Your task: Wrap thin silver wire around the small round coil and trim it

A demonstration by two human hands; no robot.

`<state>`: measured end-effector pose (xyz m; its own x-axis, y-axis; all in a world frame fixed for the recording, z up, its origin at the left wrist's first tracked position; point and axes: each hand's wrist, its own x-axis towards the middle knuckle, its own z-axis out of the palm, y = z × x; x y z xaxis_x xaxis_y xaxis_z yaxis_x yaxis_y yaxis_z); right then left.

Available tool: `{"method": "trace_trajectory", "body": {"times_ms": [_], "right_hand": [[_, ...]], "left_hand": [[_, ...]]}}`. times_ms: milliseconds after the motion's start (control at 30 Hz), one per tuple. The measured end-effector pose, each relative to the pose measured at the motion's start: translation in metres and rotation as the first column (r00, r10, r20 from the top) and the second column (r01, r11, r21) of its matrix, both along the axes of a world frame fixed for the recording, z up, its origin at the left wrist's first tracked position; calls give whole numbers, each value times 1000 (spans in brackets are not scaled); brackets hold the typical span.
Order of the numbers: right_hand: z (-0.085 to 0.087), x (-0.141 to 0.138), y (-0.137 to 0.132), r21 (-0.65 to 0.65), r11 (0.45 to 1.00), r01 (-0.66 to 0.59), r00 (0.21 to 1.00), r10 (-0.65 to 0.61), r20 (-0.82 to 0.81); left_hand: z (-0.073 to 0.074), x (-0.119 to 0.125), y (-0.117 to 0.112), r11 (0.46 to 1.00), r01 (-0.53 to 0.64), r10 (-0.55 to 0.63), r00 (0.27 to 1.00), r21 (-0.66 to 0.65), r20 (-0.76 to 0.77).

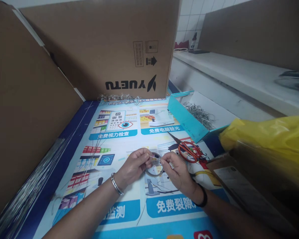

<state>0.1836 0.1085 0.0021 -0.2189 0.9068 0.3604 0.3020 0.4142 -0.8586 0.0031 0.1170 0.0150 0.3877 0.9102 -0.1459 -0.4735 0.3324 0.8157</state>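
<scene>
My left hand [137,166], with a silver bangle at the wrist, pinches one end of a thin pale wire [154,157]. The other end sits between the thumb and fingertips of my right hand [178,171], which has a dark band at the wrist. The wire is stretched level across the short gap. Just beneath my fingers, a ring-shaped roll [153,172], seemingly tape, lies on the printed sheet [129,156], partly covered by both hands. Beyond my right hand rest scissors [189,151] with red-orange handles, blades pointing away to the left.
A turquoise box [186,116] holds a tangle of fine wires [199,114]. Tall cardboard [94,49] walls the back and left. Long shiny strands [40,182] run along the left side. At right are yellow plastic [264,136] and an open carton [239,186].
</scene>
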Motion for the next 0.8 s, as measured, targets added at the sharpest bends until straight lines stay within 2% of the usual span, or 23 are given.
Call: {"method": "trace_trajectory", "body": {"times_ms": [500, 800], "right_hand": [[2, 0, -1, 37, 999, 31, 999, -32, 38], [4, -1, -3, 61, 997, 41, 998, -44, 48]], "left_hand": [[-2, 1, -1, 982, -133, 151, 978, 131, -143], [-1, 2, -2, 987, -133, 144, 981, 91, -129]]}}
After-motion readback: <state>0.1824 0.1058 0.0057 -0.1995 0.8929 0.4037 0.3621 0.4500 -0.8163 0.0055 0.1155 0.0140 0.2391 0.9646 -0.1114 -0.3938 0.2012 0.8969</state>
